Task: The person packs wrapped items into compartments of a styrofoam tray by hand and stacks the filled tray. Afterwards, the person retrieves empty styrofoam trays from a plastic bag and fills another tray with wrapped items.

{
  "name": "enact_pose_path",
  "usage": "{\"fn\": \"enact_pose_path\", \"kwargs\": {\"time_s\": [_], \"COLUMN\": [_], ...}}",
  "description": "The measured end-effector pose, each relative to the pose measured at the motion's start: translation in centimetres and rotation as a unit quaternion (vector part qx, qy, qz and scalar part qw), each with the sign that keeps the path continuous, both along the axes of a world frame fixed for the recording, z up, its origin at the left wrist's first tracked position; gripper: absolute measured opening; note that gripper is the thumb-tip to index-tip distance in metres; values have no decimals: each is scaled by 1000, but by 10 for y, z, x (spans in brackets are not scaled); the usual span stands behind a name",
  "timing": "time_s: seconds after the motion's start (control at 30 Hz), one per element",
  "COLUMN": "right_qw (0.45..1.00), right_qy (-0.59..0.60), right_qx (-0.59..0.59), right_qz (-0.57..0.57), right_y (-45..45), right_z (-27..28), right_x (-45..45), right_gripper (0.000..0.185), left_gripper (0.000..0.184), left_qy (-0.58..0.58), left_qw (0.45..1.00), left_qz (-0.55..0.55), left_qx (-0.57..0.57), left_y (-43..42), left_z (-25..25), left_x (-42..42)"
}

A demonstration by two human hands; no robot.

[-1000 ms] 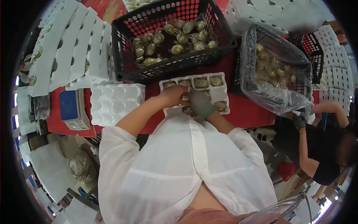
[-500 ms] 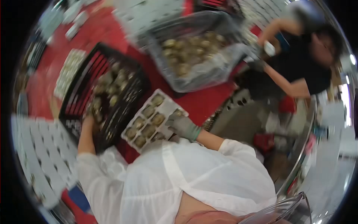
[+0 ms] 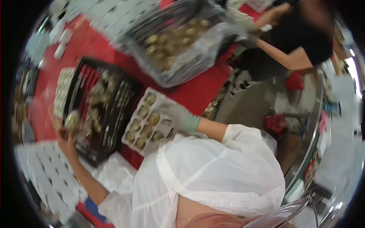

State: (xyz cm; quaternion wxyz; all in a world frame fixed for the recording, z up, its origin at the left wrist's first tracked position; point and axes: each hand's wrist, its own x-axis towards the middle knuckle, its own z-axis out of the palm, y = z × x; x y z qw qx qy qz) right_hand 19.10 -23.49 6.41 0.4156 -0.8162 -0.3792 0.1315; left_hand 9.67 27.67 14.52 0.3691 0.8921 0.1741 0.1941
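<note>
My bare left hand [image 3: 66, 138] is at the near left edge of the black slatted crate [image 3: 114, 117], its fingertips around a pale, rounded egg-like item [image 3: 72, 121]. Inside the crate lies a heap of similar brownish-green egg-like items [image 3: 99, 91]. Just right of it, a white cell tray [image 3: 131, 143] carries several of them in its cells. My gloved right hand [image 3: 182, 117] lies over the tray's right side, blurred; I cannot make out what its fingers grip.
A crate lined with clear plastic [image 3: 178, 78] holds more egg-like items behind. Another filled tray [image 3: 64, 89] lies left on the red surface [image 3: 42, 125]. White sheets with dark slots [image 3: 49, 171] lie near left. A co-worker's gloved hand [image 3: 249, 40] is at the lined crate's right edge.
My left hand has come out of the black crate toward its left edge with an egg-like item. The whole view has shifted; my right hand is still at the tray's right side.
</note>
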Motion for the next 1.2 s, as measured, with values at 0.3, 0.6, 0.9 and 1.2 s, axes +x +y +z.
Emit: {"fn": "enact_pose_path", "kwargs": {"time_s": [0.3, 0.6, 0.9, 1.2], "right_qw": [986, 936, 957, 884], "right_qy": [82, 327, 280, 437], "right_qx": [89, 124, 55, 148], "right_qz": [118, 32, 54, 83], "right_y": [52, 42, 27, 21], "right_z": [50, 21, -8, 9], "right_x": [5, -3, 7, -1], "right_gripper": [65, 56, 51, 53], "left_gripper": [30, 14, 6, 30], "left_qy": [104, -24, -126, -13], "left_qw": [974, 954, 883, 959], "left_qz": [-158, 99, 150, 113], "left_qx": [-125, -282, -427, -258], "left_y": [-279, -339, -354, -344], "left_z": [12, -40, -64, -90], "left_x": [1, -17, -18, -1]}}
